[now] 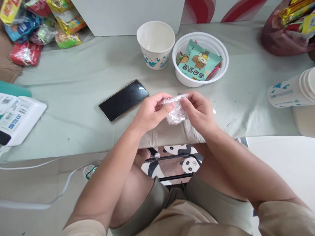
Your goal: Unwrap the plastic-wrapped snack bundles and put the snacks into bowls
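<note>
Between my two hands is a crinkled clear plastic wrapper (176, 115), shiny and bunched up; whether anything lies inside it I cannot make out. My left hand (154, 109) pinches its left side between thumb and fingers. On the other side, my right hand (199, 109) grips the upper right edge with the thumb on top. A black phone (123, 100) lies just left of my left hand. Beyond my hands stand a white paper bowl (157, 37) with blue leaf prints and a white plastic bowl (216, 77) holding a teal snack packet (197, 62) and other packets.
Colourful snack packets (46, 28) pile up at the back left. A white box-shaped device (27, 114) sits at the left edge. To the right are stacked paper cups (290, 90) and a dark red bowl (273, 37) of snacks. The green tablecloth (73, 82) ends before my lap.
</note>
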Tool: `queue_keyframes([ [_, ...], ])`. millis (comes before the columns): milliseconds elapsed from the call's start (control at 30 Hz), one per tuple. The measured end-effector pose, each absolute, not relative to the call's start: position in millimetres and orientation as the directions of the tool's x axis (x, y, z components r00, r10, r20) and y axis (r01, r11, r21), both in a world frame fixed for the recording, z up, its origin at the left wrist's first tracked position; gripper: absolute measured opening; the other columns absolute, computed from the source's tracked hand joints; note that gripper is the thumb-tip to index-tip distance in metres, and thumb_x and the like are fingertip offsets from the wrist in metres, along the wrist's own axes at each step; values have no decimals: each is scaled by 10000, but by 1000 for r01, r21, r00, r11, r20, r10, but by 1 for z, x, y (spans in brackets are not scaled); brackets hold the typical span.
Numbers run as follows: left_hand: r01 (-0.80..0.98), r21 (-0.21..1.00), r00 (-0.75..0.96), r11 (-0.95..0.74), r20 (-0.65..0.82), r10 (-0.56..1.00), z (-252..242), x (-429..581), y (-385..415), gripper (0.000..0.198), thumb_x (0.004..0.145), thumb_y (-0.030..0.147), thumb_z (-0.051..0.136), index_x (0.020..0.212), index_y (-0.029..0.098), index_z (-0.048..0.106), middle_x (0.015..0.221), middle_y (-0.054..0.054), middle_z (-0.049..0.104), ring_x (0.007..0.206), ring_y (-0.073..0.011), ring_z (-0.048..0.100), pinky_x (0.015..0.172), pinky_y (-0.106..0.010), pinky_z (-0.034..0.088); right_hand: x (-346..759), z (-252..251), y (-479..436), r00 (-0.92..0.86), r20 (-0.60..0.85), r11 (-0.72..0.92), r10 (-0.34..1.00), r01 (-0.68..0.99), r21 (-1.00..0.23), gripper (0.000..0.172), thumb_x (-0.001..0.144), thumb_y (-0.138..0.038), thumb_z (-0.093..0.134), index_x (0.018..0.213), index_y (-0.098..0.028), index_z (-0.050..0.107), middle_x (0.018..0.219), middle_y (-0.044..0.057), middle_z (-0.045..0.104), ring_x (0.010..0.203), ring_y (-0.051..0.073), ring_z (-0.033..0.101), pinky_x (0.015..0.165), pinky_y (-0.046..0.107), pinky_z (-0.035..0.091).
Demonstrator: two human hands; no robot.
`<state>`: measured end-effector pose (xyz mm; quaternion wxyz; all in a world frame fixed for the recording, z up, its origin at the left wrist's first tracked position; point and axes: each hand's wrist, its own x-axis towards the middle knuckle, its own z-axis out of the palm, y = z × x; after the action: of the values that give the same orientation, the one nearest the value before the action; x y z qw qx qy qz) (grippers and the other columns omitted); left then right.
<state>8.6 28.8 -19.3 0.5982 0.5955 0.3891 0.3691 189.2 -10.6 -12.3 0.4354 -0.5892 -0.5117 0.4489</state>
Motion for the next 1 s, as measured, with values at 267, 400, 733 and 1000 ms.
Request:
queue_keyframes([
  [267,-96,993,211,67,-45,976,-13,1,29,267,888,479,742,978,231,702,640,27,565,505,-102,440,480,-248,346,167,-5,-10,-60,-75,-62,995,206,-977,352,870,-511,707,980,-241,510,779,-10,552,697,144,518,669,305,453],
  [400,-219,973,174,71,-32,984,-6,-7,36,288,850,461,779,988,229,679,633,39,578,516,-99,490,506,-241,394,167,14,4,-71,14,38,997,346,-938,200,946,-403,609,886,-241,508,770,18,548,699,164,506,685,333,429],
  [733,-318,939,105,130,-101,989,-6,-41,58,120,865,323,677,838,208,660,684,20,686,601,-108,651,606,-239,507,159,96,170,0,269,186,963,722,-666,246,823,-69,569,746,-251,423,805,28,515,727,154,462,713,340,406],
  [1000,-292,942,129,164,-131,983,-3,-43,66,128,849,321,675,801,202,667,662,9,673,614,-116,643,610,-250,518,137,78,214,-45,-2,41,999,936,-350,168,809,-70,679,907,-194,623,924,48,637,746,126,408,744,327,363],
])
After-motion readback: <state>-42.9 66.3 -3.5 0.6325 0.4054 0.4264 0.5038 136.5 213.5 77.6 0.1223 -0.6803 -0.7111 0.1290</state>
